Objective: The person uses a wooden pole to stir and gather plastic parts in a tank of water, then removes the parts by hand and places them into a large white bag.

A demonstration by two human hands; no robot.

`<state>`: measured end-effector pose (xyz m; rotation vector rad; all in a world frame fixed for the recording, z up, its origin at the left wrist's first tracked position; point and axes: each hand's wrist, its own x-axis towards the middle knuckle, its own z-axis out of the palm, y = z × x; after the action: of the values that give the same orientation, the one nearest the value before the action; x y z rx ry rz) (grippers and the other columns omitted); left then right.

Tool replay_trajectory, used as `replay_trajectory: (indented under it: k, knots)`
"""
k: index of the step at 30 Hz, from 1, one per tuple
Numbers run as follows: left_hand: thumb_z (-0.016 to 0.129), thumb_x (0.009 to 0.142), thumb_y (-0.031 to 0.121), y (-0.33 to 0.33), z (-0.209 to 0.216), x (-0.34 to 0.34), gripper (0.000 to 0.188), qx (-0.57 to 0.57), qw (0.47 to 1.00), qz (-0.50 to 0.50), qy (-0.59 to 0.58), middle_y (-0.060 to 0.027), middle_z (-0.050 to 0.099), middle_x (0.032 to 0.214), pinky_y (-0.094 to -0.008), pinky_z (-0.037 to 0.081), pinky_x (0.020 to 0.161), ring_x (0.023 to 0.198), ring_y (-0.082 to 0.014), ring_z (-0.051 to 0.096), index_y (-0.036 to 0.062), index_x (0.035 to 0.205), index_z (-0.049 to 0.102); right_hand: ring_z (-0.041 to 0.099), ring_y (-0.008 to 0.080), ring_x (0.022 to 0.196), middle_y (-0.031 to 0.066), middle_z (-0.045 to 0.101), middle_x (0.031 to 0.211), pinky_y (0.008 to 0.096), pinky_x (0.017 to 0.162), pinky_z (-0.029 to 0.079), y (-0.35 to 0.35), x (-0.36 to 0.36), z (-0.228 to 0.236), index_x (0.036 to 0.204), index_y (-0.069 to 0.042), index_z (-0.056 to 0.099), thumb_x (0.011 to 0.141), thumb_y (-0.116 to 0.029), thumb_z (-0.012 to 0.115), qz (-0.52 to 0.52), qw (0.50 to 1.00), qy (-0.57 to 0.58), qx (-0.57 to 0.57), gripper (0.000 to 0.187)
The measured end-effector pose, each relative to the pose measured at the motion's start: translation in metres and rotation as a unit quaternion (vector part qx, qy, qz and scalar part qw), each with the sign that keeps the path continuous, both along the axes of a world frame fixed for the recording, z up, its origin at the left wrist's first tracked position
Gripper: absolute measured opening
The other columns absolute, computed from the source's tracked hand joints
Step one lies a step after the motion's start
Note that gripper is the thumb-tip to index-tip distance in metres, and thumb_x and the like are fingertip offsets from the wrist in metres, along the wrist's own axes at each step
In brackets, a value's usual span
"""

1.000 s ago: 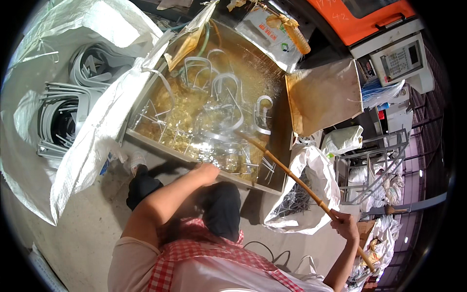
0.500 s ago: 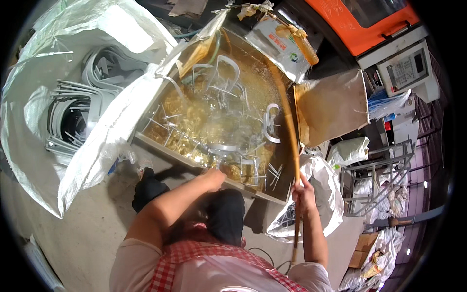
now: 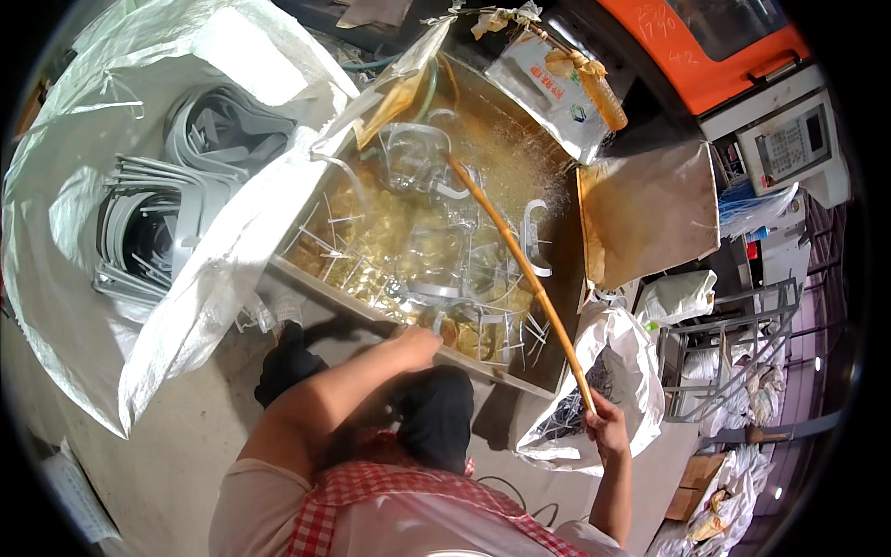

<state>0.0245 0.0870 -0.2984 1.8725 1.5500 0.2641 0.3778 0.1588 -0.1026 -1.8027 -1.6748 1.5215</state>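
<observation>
Jutting from right hand (image 3: 607,427): pole (image 3: 539,290)

My remote count: one left hand (image 3: 418,347), one right hand (image 3: 607,429). One bamboo stick (image 3: 522,255). One tank (image 3: 329,299). White pieces (image 3: 527,234) in tank: many, overlapping, I cannot fix number. Beside tank, two: larger white sack (image 3: 213,288), smaller white sack (image 3: 642,371). Grey strip bundles (image 3: 190,209): two. I also see one orange machine (image 3: 691,79), one control panel (image 3: 794,148).

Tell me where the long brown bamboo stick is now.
In the head view, right of centre, the stick slants from the right hand into the beige rectangular tub.
</observation>
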Motion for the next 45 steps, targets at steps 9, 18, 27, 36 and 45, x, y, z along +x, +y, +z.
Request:
replay_trajectory:
  k: [9,18,27,36,45]
  knots:
    - [0.054,0.076,0.012,-0.005,-0.007,-0.002,0.020,0.001,1.000,0.020,-0.003,-0.0171,0.062,0.094,-0.0420,0.048,0.077,0.091,-0.0313,0.060,0.0035,0.092,0.062,0.049,0.0099,0.046,0.0056,0.058,0.065,0.0207,0.037,0.033,-0.017,0.072,0.009,0.116,-0.005,0.056,0.078,0.004,0.060,-0.054,0.994,-0.035,-0.090,0.039]
    - [0.057,0.074,0.015,-0.007,-0.004,-0.003,0.027,-0.026,0.999,0.028,0.006,-0.0149,0.063,0.093,-0.0446,0.047,0.077,0.090,-0.0325,0.059,0.0048,0.099,0.059,0.046,0.0063,0.045,0.0010,0.056,0.064,0.0187,0.038,0.032,-0.006,0.025,-0.011,0.120,-0.005,0.053,0.077,0.002,0.061,-0.006,0.998,-0.012,-0.059,0.044]
    - [0.059,0.076,0.018,-0.003,0.009,-0.002,0.027,-0.051,0.998,0.012,0.019,-0.0165,0.061,0.096,-0.0455,0.046,0.078,0.093,-0.0333,0.058,0.0075,0.101,0.059,0.038,0.0040,0.041,-0.0028,0.048,0.061,0.0175,0.036,0.029,0.076,-0.052,-0.021,0.127,-0.005,0.045,0.084,-0.002,0.052,-0.066,0.992,0.033,0.102,0.044]
    - [0.062,0.075,0.017,0.000,0.008,0.000,0.027,-0.030,0.999,0.019,0.002,-0.0162,0.061,0.094,-0.0444,0.047,0.076,0.092,-0.0330,0.058,0.0057,0.098,0.059,0.040,0.0032,0.045,-0.0020,0.050,0.065,0.0184,0.039,0.030,0.042,-0.027,-0.014,0.126,-0.003,0.047,0.083,-0.002,0.050,0.020,0.997,-0.064,0.043,0.043]
    - [0.061,0.073,0.021,0.009,-0.009,0.012,0.025,-0.025,0.999,0.027,-0.003,-0.0161,0.062,0.091,-0.0457,0.047,0.074,0.089,-0.0333,0.059,0.0054,0.092,0.061,0.039,0.0046,0.044,-0.0029,0.048,0.066,0.0194,0.037,0.030,0.115,-0.106,-0.094,0.125,-0.003,0.046,0.085,-0.001,0.050,0.035,0.998,0.052,0.013,0.040]
